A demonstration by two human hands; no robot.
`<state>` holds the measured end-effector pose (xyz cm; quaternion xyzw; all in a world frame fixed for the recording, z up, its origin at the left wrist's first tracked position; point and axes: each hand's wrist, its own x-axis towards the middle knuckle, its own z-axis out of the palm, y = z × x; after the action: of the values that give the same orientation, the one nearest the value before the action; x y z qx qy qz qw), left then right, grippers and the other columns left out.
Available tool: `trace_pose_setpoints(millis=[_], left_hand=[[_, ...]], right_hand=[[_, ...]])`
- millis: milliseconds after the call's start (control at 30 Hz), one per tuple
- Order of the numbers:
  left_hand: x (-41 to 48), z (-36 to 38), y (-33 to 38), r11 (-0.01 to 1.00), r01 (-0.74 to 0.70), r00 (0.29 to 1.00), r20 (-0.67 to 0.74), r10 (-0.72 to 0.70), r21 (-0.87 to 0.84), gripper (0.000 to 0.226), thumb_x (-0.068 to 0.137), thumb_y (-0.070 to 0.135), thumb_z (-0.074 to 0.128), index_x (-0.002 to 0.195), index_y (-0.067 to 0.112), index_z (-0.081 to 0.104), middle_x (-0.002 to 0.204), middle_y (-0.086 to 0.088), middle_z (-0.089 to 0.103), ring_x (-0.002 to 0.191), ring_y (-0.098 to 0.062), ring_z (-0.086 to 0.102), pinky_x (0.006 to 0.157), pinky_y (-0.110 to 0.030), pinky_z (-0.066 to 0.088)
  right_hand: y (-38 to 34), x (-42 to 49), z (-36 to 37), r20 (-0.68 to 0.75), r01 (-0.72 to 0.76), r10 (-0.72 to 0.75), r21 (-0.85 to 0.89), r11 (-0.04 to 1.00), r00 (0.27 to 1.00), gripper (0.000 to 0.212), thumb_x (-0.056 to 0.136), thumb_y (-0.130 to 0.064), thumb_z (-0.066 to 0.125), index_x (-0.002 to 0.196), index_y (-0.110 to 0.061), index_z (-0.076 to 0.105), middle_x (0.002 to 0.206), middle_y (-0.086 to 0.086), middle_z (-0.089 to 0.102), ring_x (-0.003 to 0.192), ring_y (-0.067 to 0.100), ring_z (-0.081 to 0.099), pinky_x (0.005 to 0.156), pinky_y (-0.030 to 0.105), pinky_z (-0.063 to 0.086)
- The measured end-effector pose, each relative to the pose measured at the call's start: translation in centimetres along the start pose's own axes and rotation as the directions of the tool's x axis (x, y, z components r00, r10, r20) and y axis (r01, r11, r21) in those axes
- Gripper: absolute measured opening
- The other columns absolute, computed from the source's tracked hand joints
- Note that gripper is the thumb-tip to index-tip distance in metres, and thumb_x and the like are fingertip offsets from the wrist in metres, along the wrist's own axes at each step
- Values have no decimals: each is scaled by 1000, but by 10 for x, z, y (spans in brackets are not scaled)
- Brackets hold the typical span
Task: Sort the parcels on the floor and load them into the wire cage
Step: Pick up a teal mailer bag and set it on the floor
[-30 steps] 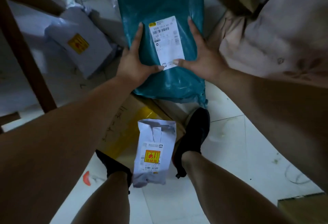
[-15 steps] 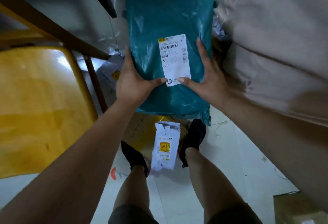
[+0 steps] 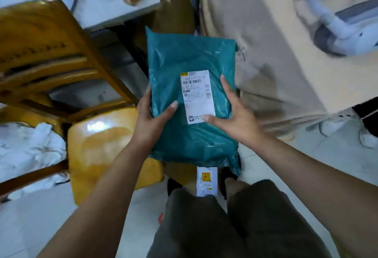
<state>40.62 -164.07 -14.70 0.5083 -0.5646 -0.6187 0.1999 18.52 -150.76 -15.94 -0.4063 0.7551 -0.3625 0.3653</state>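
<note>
Parcel [image 3: 190,53]: glossy teal plastic mailer, crinkled, white rectangular label [image 3: 197,96], held above pale tiled floor [image 3: 306,159]. Left hand [image 3: 152,122] grips left edge, thumb on front; right hand [image 3: 235,120] grips right edge, fingers spread. White mailer [image 3: 206,182] on floor below. Lacquered yellow wooden chair [image 3: 98,145] left.

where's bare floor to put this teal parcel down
Bare floor lower left, between the wooden chair and the person's legs; more at right, between the big tan package and the legs. Crowded under the teal parcel: a small white parcel lies between the feet.
</note>
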Motion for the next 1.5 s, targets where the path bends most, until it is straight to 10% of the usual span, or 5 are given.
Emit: trace_pose_setpoints(millis=[500, 733, 900, 1200, 1500], left_hand=[[-114, -30, 131, 967, -255, 887, 400, 230, 10, 85, 92, 41, 77, 144, 77, 20, 154, 24, 46, 132, -7, 58, 103, -41, 56], [-158, 30, 153, 908, -412, 717, 643, 269, 79, 72, 97, 41, 67, 148, 71, 25, 160, 30, 33, 145, 1, 38, 121, -43, 36], [-201, 84, 156, 871, -491, 593, 743, 311, 27, 68, 102, 28, 64, 155, 55, 32, 147, 39, 46, 134, 10, 49, 106, -16, 46], [-337, 186, 127, 854, -520, 436, 853, 287, -22, 66, 102, 30, 63, 152, 61, 31, 155, 29, 44, 138, 4, 48, 113, -30, 45], [-490, 278, 55, 843, -537, 306, 925, 224, -26, 67, 97, 42, 68, 152, 60, 34, 147, 38, 48, 133, 13, 49, 94, -4, 44]], right_hand=[[-122, -172, -43, -295, 1, 57, 192, 981, 954, 102, 75, -67, 81, 152, -65, 15, 161, -23, 30, 148, 2, 32, 123, 45, 32], [-117, -277, -55, -555, -60, 207, 271, 961, 806, 99, 75, -67, 81, 151, -67, 17, 156, -34, 33, 143, -8, 34, 121, 40, 34], [-104, -349, -76, -651, -55, 264, 323, 945, 712, 99, 75, -64, 82, 150, -67, 18, 161, -21, 33, 148, 4, 34, 122, 46, 32], [-55, -520, -104, -761, -73, 341, 364, 929, 552, 100, 75, -65, 82, 151, -68, 17, 161, -24, 32, 146, 3, 36, 121, 46, 35], [12, -708, -108, -803, -157, 442, 414, 896, 400, 100, 74, -66, 82, 151, -68, 17, 161, -20, 33, 145, 0, 34, 121, 39, 33]])
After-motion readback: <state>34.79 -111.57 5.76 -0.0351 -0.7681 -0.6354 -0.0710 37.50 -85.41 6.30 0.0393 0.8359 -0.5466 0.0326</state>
